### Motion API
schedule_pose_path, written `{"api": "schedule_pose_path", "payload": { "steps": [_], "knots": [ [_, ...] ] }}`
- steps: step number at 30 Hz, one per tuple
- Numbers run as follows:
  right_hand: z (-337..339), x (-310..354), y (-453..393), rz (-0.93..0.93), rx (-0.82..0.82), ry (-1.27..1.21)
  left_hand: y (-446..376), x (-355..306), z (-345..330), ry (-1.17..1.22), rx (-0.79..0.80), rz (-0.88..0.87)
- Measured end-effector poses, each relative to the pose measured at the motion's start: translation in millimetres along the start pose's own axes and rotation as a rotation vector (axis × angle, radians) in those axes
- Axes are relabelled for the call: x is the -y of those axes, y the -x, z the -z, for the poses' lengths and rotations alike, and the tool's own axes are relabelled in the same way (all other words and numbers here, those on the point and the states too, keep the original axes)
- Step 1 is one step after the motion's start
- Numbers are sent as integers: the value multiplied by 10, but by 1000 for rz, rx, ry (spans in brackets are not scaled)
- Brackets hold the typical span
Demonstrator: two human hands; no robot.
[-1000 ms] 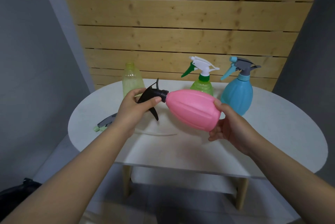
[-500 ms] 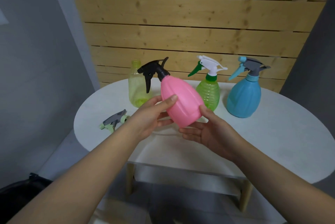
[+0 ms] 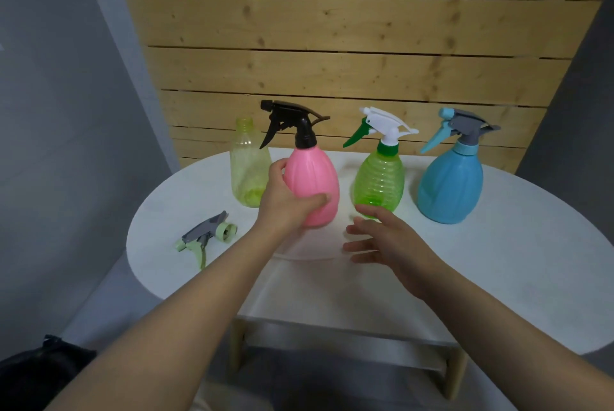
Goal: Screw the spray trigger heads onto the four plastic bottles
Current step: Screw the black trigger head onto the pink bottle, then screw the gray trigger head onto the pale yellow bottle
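Observation:
The pink bottle [image 3: 315, 174] stands upright on the white table [image 3: 498, 261], its black trigger head [image 3: 292, 123] fitted on top. My left hand [image 3: 287, 201] grips its lower body. My right hand [image 3: 385, 241] hovers just right of it with fingers spread, holding nothing. Behind my left hand stands a pale yellow bottle [image 3: 247, 168] with a bare neck. A grey and pale green trigger head [image 3: 207, 234] lies loose on the table at the left. The green bottle [image 3: 380, 181] and the blue bottle [image 3: 450, 184] each carry a trigger head.
A wooden slat wall [image 3: 332, 61] rises right behind the table. Grey walls flank it on both sides. A dark bag [image 3: 36, 374] sits on the floor at the lower left. The table's near edge runs under my forearms.
The pink bottle went from lying sideways in both hands to standing upright on the table. My right hand let go of it; my left hand shifted from the trigger head to the body.

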State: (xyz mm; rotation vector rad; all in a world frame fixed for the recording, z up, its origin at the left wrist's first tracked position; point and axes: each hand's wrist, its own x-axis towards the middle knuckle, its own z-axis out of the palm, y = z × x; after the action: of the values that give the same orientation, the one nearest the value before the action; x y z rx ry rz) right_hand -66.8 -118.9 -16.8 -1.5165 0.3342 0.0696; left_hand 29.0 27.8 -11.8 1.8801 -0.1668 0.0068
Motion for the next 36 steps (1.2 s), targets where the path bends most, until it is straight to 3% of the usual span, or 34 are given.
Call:
{"api": "schedule_pose_path", "payload": {
  "steps": [15, 22, 26, 31, 36],
  "knots": [
    [-94, 7, -94, -2, 19, 190, -218, 192, -107, -80, -31, -48],
    [-210, 37, -126, 54, 16, 224, -134, 214, 198, -182, -441, -159],
    [-360, 46, -179, 51, 34, 191, -295, 224, 368, -200, -607, -69],
    [-467, 28, -276, 44, 42, 173, -513, 332, 369, -142, -440, 85],
    [-463, 21, -347, 36, 50, 194, -594, 363, 334, -134, -368, 97]
  ]
}}
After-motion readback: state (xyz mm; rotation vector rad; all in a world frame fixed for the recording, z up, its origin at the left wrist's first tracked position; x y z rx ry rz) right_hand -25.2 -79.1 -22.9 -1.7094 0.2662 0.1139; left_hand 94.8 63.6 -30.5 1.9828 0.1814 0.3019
